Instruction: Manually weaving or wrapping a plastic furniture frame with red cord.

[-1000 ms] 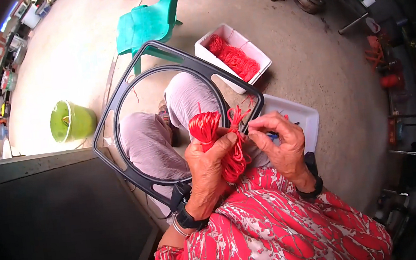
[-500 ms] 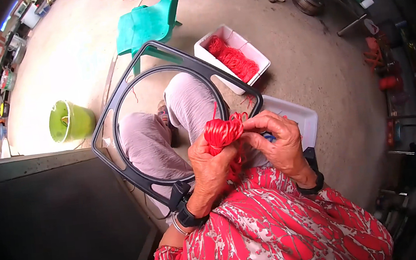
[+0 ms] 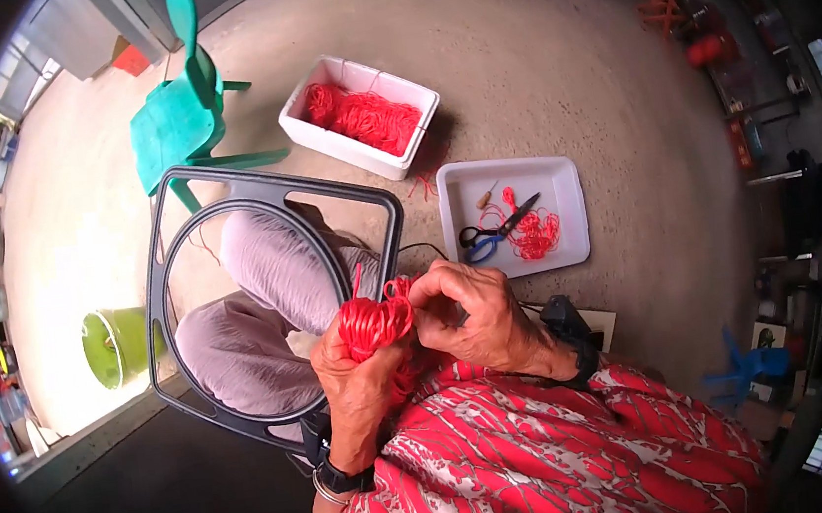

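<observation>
A thick looped bundle of shiny red cord [image 3: 374, 322] stands upright in my left hand [image 3: 352, 386], whose fingers and thumb wrap round its lower part. Loose loops stick out at the bundle's right side. There my right hand [image 3: 481, 317] is closed in a pinch at the cord, its fingertips partly hidden. More cord hangs below the left hand, against the red patterned clothing. Under and beyond the hands, a black frame [image 3: 261, 184] with a large round opening lies tilted over my knees.
A white box [image 3: 341, 149] of red cord [image 3: 365, 120] stands ahead. Right of it, a white tray [image 3: 564, 204] holds black scissors [image 3: 518, 218], a blue-handled tool [image 3: 482, 250], a wooden-handled tool [image 3: 484, 199] and cord scraps [image 3: 540, 234]. Leftward are a green chair [image 3: 176, 126] and a green bucket [image 3: 118, 346].
My view has turned right, so the tray with the scissors shows fully. Both hands keep the cord bundle between them; the right fingers are curled more tightly at its loops.
</observation>
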Motion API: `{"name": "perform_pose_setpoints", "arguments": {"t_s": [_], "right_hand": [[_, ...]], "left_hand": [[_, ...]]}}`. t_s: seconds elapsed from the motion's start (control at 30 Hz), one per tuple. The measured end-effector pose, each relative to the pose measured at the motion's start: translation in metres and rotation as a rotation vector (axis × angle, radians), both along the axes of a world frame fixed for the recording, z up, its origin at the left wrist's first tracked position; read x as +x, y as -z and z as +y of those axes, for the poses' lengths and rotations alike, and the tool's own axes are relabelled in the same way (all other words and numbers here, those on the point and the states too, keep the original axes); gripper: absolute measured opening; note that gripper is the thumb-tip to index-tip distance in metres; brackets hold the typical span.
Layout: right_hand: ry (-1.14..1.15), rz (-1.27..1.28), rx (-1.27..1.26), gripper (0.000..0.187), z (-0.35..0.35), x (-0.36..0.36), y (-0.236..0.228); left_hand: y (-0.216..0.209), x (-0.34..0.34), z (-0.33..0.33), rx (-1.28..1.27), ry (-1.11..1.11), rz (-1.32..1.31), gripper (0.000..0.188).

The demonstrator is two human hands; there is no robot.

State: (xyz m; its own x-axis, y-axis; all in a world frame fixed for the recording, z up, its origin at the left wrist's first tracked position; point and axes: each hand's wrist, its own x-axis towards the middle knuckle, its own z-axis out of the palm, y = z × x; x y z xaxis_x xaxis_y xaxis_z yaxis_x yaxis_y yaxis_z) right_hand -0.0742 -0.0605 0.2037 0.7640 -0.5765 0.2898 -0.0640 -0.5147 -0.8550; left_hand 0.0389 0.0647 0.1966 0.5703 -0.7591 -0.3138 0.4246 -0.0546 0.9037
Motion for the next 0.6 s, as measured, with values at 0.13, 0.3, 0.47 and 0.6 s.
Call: {"name": "perform_pose_setpoints", "arguments": {"t_s": [0.13, 0.3, 0.47, 0.6], "right_hand": [[0.051, 0.003, 0.002, 0.022, 0.008, -0.003, 0.004], [0.171, -0.004, -0.022, 0.019, 0.018, -0.007, 0.015], [0.451, 0.109, 0.103, 0.011, -0.007, -0.034, 0.032], [0.446, 0.197, 0.564, 0.005, -0.050, -0.070, 0.037]], "left_hand": [[-0.002, 0.004, 0.008, -0.024, 0.106, -0.138, 0.019], [-0.005, 0.006, 0.014, -0.032, 0.244, -0.195, 0.016], [-0.006, 0.004, 0.019, -0.124, 0.498, -0.022, 0.025], [-0.008, 0.000, 0.017, 0.069, 0.273, 0.234, 0.020]]}}
